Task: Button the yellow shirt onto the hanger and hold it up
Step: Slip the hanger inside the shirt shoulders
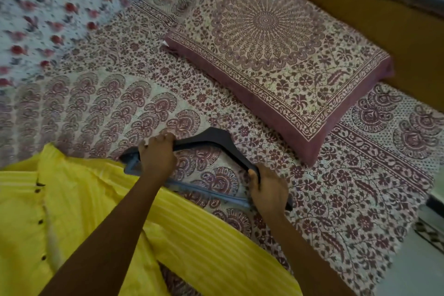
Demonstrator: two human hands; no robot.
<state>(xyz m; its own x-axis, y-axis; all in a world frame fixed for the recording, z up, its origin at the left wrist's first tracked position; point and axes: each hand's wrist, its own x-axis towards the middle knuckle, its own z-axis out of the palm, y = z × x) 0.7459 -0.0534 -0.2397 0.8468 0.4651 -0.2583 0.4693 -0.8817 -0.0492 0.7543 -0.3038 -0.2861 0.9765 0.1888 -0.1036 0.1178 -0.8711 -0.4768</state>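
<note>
**RISK: HANGER SNAGS FABRIC**

Head view: L hand (158,155) and R hand (269,191) each curl round the dark hanger (206,137), near the pillow (276,43). The yellow shirt (84,204) lies on the bedsheet (108,108), farther from the pillow. Probable fault: hanger end catches cloth, collar bunches, buttons misalign.

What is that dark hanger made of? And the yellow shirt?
The hanger looks like dark moulded plastic: smooth, one-piece curves with a dull sheen, though painted wood is possible. The yellow shirt is soft woven cloth, maybe cotton: it creases and folds, looks matte, and shows faint woven stripes.
</note>
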